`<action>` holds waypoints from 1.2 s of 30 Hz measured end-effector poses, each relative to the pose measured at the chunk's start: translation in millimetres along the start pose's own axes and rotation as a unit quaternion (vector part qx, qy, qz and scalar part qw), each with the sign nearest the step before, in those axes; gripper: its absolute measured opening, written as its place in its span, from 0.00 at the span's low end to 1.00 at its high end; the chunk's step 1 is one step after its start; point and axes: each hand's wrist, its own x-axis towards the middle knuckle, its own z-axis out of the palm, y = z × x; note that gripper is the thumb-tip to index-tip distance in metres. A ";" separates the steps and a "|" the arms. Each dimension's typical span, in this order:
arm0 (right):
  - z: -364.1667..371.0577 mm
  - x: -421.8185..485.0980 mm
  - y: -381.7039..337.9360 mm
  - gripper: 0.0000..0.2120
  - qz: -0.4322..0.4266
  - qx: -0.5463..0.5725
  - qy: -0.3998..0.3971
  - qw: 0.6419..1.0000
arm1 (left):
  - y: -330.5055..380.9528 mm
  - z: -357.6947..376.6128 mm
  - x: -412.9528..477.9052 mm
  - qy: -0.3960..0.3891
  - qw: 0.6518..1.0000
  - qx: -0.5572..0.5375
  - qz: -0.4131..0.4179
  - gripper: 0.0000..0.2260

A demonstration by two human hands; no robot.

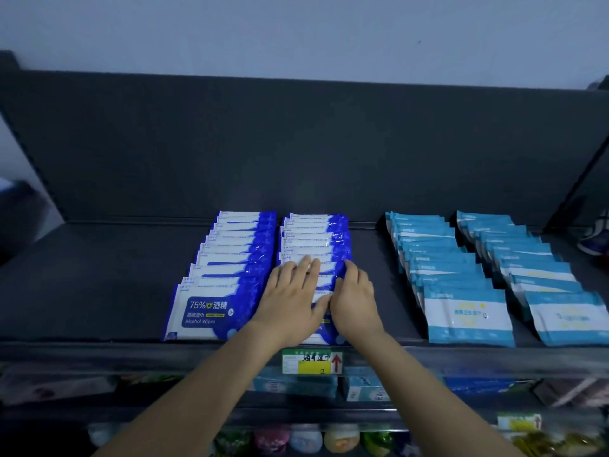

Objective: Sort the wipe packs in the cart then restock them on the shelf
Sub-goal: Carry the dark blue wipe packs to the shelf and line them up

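head view: two rows of dark blue and white soft plastic wipe packs [316, 239] sit overlapped at the front edge of the dark grey metal shelf [99, 285], mid-width. left hand [293, 301] lies flat on the right row, fingers straight. right hand [354, 301] has its fingers together against that row's right side, holding nothing. packs are likely light, squashy, with slick film; grip by the side edges. front pack reads "75% 酒精", "alcohol wipes". light blue wipe packs [468, 315] sit toward the right end. green and yellow price tag [311, 361] on the front edge has a red arrow; handwriting unreadable.
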 end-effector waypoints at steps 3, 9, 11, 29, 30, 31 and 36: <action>-8.5 -3.9 -1.4 0.25 -0.041 -0.033 0.036 0.998 | -1.6 -10.6 4.1 0.006 1.000 -0.017 -0.005 0.28; -13.2 0.0 -0.7 0.24 -0.102 -0.118 -0.089 0.984 | -2.3 -9.6 11.2 -0.010 0.999 -0.047 -0.021 0.25; -13.8 -1.1 -1.4 0.24 -0.096 -0.120 -0.090 0.984 | -3.6 -12.9 12.3 -0.034 0.998 -0.055 -0.018 0.25; -13.9 152.5 8.7 0.12 0.198 0.345 -0.024 0.917 | -40.3 -44.4 163.4 -0.046 0.878 -0.376 -0.293 0.25; -15.0 158.7 7.8 0.10 0.200 0.359 -0.030 0.911 | -42.5 -41.9 169.8 -0.045 0.865 -0.401 -0.299 0.24; -16.0 163.9 7.7 0.10 0.201 0.369 -0.039 0.907 | -45.2 -38.8 175.4 -0.046 0.850 -0.429 -0.303 0.22; -11.7 176.9 6.2 0.13 0.167 0.371 -0.071 0.911 | -50.4 -31.4 186.2 -0.043 0.792 -0.513 -0.328 0.24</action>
